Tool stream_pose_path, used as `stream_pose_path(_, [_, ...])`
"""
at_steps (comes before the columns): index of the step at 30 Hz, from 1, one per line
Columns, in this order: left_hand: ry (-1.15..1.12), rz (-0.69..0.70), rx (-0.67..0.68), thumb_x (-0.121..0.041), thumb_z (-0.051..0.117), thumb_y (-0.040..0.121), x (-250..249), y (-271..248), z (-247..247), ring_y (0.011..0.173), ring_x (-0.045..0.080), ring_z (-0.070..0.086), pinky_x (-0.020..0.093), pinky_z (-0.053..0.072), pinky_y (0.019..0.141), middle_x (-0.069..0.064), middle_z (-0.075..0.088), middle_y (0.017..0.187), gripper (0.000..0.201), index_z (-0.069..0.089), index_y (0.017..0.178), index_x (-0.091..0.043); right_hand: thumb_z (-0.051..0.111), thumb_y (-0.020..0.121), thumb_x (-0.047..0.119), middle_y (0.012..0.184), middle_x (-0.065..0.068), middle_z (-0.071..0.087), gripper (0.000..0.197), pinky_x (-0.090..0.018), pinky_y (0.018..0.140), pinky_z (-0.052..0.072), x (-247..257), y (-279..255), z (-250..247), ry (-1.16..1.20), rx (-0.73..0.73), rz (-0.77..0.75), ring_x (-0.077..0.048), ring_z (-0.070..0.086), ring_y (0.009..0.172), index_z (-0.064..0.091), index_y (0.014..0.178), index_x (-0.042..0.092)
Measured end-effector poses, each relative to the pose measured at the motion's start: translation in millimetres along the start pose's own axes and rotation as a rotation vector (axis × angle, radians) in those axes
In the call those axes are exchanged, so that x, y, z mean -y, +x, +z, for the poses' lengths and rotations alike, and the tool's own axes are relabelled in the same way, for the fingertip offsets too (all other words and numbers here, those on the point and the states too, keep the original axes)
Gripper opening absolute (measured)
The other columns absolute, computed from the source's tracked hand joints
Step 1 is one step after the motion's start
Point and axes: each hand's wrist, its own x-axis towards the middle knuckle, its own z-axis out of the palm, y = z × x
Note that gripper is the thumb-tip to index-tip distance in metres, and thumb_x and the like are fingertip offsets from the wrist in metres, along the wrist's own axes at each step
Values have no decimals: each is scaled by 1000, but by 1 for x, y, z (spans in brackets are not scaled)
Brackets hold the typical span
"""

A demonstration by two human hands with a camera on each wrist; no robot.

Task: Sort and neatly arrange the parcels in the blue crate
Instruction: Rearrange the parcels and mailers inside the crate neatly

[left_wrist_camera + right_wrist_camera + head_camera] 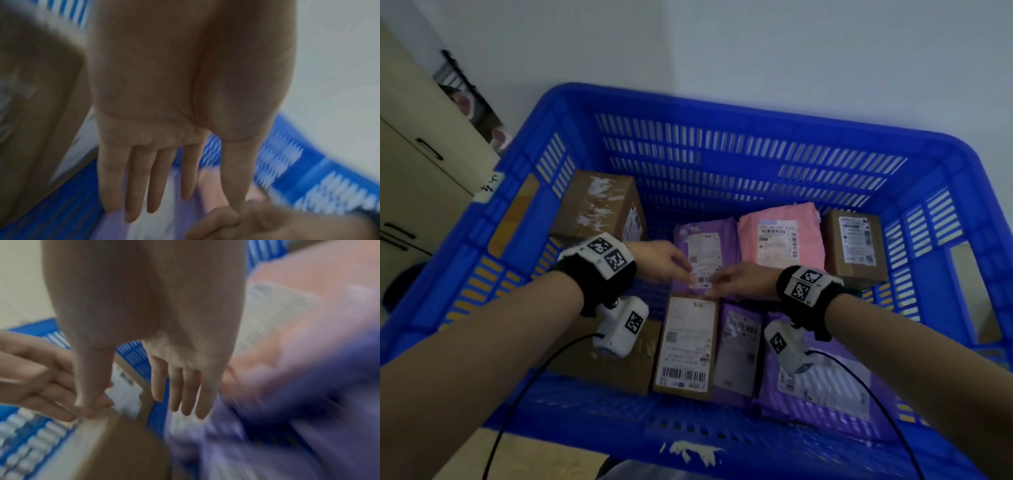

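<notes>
Both hands reach into the blue crate (722, 113) and meet over the purple mailer (705, 246) in the middle of the back row. Left hand (659, 260): fingers straight and spread, holding nothing, thumb tip touching the right hand (743, 279). Right hand: fingers likewise extended, nothing gripped. Whether either hand touches the mailer cannot be told. Cardboard boxes and pink and purple mailers lie inside the crate.

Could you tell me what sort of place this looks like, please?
Probably a parcel sorting or mail room, perhaps an office corner. A big blue crate holds labelled boxes and mailer bags, it stands by a plain white wall, and a beige cabinet is on the left.
</notes>
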Motion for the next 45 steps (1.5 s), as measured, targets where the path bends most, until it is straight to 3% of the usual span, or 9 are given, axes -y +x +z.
stream_pose_path(6, [-156, 92, -509, -33, 66, 85, 16, -42, -57, 109, 23, 62, 40, 48, 100, 9, 65, 119, 41, 61, 119, -11, 66, 87, 30, 138, -5, 51, 55, -27, 90, 45, 64, 15, -31, 226, -218, -147, -20, 50, 123, 48, 136, 11])
stream_pose_path(10, [-115, 39, -753, -28, 63, 85, 39, -62, -63, 98, 17, 62, 10, 46, 82, 1, 59, 119, 31, 58, 111, -11, 64, 88, 32, 145, -8, 43, 65, -30, 98, 43, 113, 36, -31, 202, -238, -221, -24, 45, 130, 37, 144, 11])
stream_pose_path(12, [-136, -57, -752, -47, 56, 83, 51, -58, -56, 106, 25, 60, 25, 51, 86, 7, 61, 123, 50, 54, 121, -15, 63, 90, 30, 151, -8, 34, 69, -32, 104, 39, 136, 47, -27, 229, -233, -247, -25, 37, 137, 29, 147, 10])
stream_pose_path(15, [-183, -210, -733, -86, 34, 54, 87, -28, -51, 104, 37, 58, 50, 53, 87, 14, 58, 119, 98, 40, 130, -23, 61, 91, 31, 156, -9, 26, 73, -42, 111, 36, 163, 62, -19, 209, -267, -274, -27, 31, 140, 22, 149, 10])
stream_pose_path(22, [-159, -456, -690, -57, 60, 75, 77, -34, -48, 132, 36, 33, 44, 37, 104, 16, 36, 142, 91, 21, 144, -12, 61, 91, 18, 143, -16, 42, 64, -32, 97, 42, 187, 83, -12, 215, -259, -218, -31, 47, 127, 29, 145, 7])
stream_pose_path(29, [-82, -542, -718, -60, 68, 71, 63, -29, -39, 139, 34, 18, 43, 31, 107, 15, 18, 148, 105, 16, 146, -9, 66, 87, 15, 130, -14, 50, 51, -48, 99, 48, 174, 87, -15, 354, -230, -132, -32, 55, 115, 40, 131, 11])
stream_pose_path(33, [-188, -459, -669, -53, 78, 63, 64, -25, -35, 143, 39, 15, 52, 25, 114, 17, 4, 154, 133, -13, 149, -10, 67, 85, 10, 129, -17, 52, 50, -49, 97, 50, 160, 83, -15, 416, -250, -120, -33, 57, 113, 42, 128, 10])
stream_pose_path(39, [-199, -344, -740, -43, 82, 61, 57, -44, -42, 132, 42, 33, 48, 40, 105, 18, 17, 145, 120, 6, 147, -8, 67, 86, 9, 129, -13, 53, 52, -39, 91, 52, 148, 54, -20, 471, -220, -183, -28, 56, 114, 43, 132, 8])
stream_pose_path(45, [-92, -159, -789, -40, 80, 66, 40, -85, -64, 137, 39, 24, 42, 40, 100, 19, 12, 149, 113, 10, 148, -8, 72, 82, 12, 128, -1, 55, 55, -29, 82, 47, 134, 10, -38, 353, -267, -325, -17, 52, 112, 50, 132, 13])
